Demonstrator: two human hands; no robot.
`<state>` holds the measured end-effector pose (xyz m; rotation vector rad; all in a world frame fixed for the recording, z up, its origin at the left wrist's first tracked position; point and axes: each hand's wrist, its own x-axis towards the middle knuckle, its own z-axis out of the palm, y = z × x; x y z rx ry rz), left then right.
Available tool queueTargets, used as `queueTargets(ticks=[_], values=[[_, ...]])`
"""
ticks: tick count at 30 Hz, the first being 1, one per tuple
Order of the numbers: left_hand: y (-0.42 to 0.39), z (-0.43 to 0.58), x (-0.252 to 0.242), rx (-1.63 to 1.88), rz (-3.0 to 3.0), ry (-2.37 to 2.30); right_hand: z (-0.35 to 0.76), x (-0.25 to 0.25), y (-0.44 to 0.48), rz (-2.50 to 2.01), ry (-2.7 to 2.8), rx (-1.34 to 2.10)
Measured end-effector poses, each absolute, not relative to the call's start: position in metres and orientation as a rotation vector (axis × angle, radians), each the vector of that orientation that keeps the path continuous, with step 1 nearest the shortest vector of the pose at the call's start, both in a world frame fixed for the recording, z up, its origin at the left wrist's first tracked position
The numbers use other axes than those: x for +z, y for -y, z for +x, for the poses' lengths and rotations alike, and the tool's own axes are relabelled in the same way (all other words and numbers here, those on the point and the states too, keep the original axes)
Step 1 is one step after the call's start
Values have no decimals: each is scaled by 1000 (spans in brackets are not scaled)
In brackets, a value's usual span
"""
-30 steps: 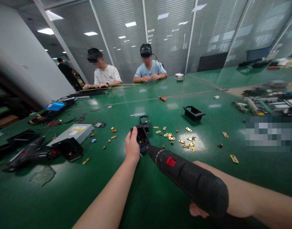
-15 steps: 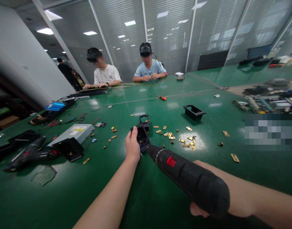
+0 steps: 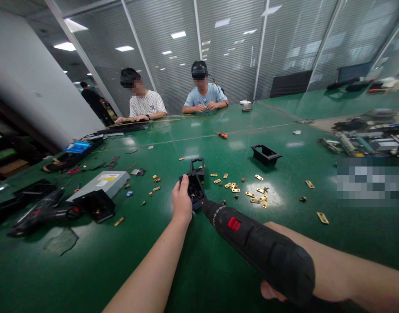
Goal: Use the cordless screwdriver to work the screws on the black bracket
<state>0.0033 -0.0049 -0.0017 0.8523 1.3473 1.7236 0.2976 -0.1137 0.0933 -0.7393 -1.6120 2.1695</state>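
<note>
My left hand (image 3: pixel 182 200) is closed around the left side of a black plastic housing (image 3: pixel 195 189), tilted so its hollow inside faces me. Small brassy parts show within it, too small to name. My right hand (image 3: pixel 271 290) grips a black cordless drill (image 3: pixel 251 248) with a red switch on top; the drill's body hides most of the fingers. Its chuck end points into the lower right of the housing, and the tip's contact is hidden. Just behind stands another black housing (image 3: pixel 197 166). Brass plates (image 3: pixel 236 190) and small screws lie scattered to the right.
Another black frame (image 3: pixel 266 154) stands farther back. To the left are a second drill (image 3: pixel 39 213), a black housing (image 3: pixel 95 206), a grey metal box (image 3: pixel 103 182) and a glass-like shard (image 3: pixel 61 241). An orange screwdriver (image 3: pixel 222 135) lies mid-table. Two people sit across the table (image 3: pixel 173 143).
Almost nothing differs. The whole view has shifted very slightly; both hands, the drill and the housing keep the same positions relative to each other.
</note>
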Motion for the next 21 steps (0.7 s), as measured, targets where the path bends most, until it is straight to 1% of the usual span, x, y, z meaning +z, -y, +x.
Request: queueTargets(ticks=[4,8,15,21], values=[[6,5,0,1727,844,-1339,296,100,115,-733,1649,2211],[7,6,0,1725,849,-1347,296,100,114,-798,1721,2167],[6,5,-1,1734,844,-1355,298,97,116,-816,1696,2115],[7,6,0,1728,833,-1343,298,98,114,-794,1681,2159]])
